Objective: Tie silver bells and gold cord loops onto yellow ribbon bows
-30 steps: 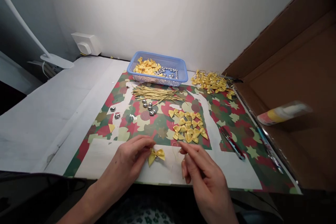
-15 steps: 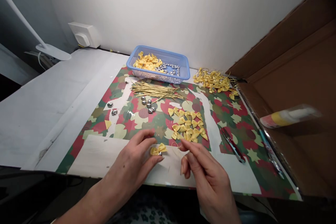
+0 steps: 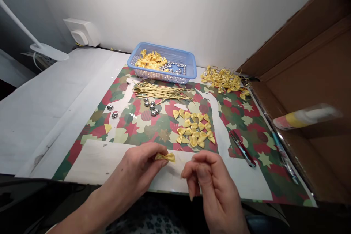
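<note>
Covering tabletop [image 3: 41,117]: camo-star paper [image 3: 246,124], white wall [image 3: 164,7]

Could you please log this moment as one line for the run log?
left hand: pinches yellow bow | right hand: curled beside it, contents unclear | loose bows behind

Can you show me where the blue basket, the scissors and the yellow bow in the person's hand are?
blue basket [image 3: 161,77], head view, front wall.
scissors [image 3: 242,149], head view, middle of handles.
yellow bow [image 3: 168,157], head view, right loop.

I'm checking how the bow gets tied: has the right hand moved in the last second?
Yes. The right hand has curled its fingers and drawn back from the loose yellow ribbon bows.
</note>
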Tool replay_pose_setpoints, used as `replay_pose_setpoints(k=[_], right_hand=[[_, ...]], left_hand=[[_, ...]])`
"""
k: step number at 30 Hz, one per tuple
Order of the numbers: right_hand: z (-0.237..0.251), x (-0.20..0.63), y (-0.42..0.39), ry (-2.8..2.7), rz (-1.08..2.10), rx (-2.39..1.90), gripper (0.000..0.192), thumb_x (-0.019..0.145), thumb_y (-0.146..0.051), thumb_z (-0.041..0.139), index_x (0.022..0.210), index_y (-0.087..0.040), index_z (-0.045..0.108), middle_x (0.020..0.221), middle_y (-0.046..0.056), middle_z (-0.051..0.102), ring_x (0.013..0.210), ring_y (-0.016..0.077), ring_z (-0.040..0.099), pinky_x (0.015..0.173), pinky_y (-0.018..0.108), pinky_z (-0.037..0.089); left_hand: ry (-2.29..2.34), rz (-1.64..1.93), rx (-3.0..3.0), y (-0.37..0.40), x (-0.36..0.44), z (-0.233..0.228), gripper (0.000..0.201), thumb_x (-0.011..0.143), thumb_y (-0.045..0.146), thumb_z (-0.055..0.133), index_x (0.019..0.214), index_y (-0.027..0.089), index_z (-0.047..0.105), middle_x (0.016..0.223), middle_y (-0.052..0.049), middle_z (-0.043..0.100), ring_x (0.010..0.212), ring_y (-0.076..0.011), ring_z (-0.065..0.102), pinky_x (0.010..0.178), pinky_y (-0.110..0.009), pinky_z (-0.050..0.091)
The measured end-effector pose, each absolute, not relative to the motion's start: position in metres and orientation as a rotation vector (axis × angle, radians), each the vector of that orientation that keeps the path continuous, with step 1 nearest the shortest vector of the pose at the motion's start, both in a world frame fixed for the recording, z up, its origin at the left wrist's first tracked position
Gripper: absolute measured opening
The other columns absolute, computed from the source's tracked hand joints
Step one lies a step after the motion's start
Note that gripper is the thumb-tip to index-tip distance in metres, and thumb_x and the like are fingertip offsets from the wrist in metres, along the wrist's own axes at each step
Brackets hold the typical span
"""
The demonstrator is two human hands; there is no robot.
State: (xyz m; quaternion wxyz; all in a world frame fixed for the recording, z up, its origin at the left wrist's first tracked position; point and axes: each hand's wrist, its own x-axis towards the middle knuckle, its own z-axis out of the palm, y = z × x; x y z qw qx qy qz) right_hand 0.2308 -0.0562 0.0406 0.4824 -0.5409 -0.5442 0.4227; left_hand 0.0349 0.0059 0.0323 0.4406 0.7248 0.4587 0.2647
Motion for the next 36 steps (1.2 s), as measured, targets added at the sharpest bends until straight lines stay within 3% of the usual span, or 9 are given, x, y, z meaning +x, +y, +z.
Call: replay_pose_setpoints(k=[4,8,13,16,20,25,31,36], right_hand=[[0.048,0.230,-0.054,-1.532,0.927,-1.260,0.021,0.110,-0.023,0.043,0.096,-0.025,0.060,0.071,-0.004,0.058,0.056,0.0080,0.051,0.053,0.019,0.041],[0.049,0.230,-0.050,-1.600,0.829,-1.185,0.020,0.105,-0.015,0.050,0.104,-0.028,0.065,0.080,-0.003,0.061,0.062,0.0084,0.053,0.056,0.019,0.042],[0.042,0.221,-0.053,-1.360,0.960,-1.315,0.022,0.110,-0.026,0.043,0.114,-0.031,0.064,0.083,-0.003,0.062,0.055,0.0066,0.046,0.048,0.019,0.036],[0.042,0.224,-0.048,-1.281,0.968,-1.311,0.021,0.110,-0.028,0.044,0.114,-0.032,0.064,0.086,-0.003,0.063,0.055,0.0055,0.046,0.049,0.017,0.039],[0.044,0.238,-0.029,-1.182,0.911,-1.305,0.016,0.110,-0.029,0.048,0.106,-0.029,0.064,0.087,-0.003,0.064,0.062,0.0051,0.056,0.063,0.015,0.050],[0.045,0.246,-0.014,-1.183,0.822,-1.353,0.017,0.109,-0.032,0.050,0.101,-0.027,0.065,0.096,-0.001,0.068,0.089,0.0102,0.068,0.081,0.020,0.057],[0.037,0.243,-0.016,-1.489,0.710,-1.394,0.018,0.109,-0.023,0.047,0.108,-0.028,0.064,0.107,-0.001,0.072,0.104,0.0117,0.069,0.089,0.021,0.056],[0.031,0.252,-0.022,-1.764,0.265,-1.456,0.018,0.102,-0.011,0.055,0.105,-0.023,0.067,0.120,0.007,0.067,0.116,0.0202,0.063,0.100,0.033,0.052]], left_hand=[[1.040,0.658,1.519,0.008,0.036,0.041,0.011,0.098,0.027,0.061,0.091,0.021,0.069,0.082,0.000,0.065,0.072,-0.0170,0.060,0.063,-0.029,0.047],[0.996,0.662,1.399,0.009,0.037,0.044,0.014,0.098,0.030,0.061,0.091,0.020,0.070,0.087,-0.002,0.064,0.078,-0.0188,0.059,0.068,-0.030,0.048],[0.990,0.617,1.296,0.008,0.033,0.040,0.014,0.099,0.033,0.061,0.106,0.023,0.068,0.083,0.000,0.063,0.074,-0.0169,0.057,0.065,-0.028,0.048],[1.029,0.611,1.373,0.007,0.030,0.037,0.015,0.101,0.034,0.059,0.112,0.026,0.065,0.084,0.002,0.063,0.073,-0.0164,0.057,0.063,-0.027,0.047],[1.088,0.582,1.709,0.011,0.030,0.033,0.011,0.101,0.026,0.058,0.100,0.025,0.068,0.088,0.000,0.069,0.076,-0.0167,0.062,0.067,-0.029,0.048],[1.112,0.636,2.028,0.017,0.034,0.023,0.015,0.102,0.019,0.054,0.102,0.021,0.068,0.094,-0.004,0.072,0.087,-0.0218,0.065,0.075,-0.034,0.052],[1.176,0.668,2.077,0.020,0.030,0.013,0.017,0.100,0.018,0.057,0.110,0.022,0.070,0.109,-0.006,0.067,0.088,-0.0202,0.068,0.074,-0.033,0.056],[1.157,0.652,2.092,0.026,0.024,0.012,0.023,0.101,0.023,0.058,0.120,0.022,0.069,0.116,-0.009,0.065,0.083,-0.0191,0.068,0.067,-0.031,0.058]])
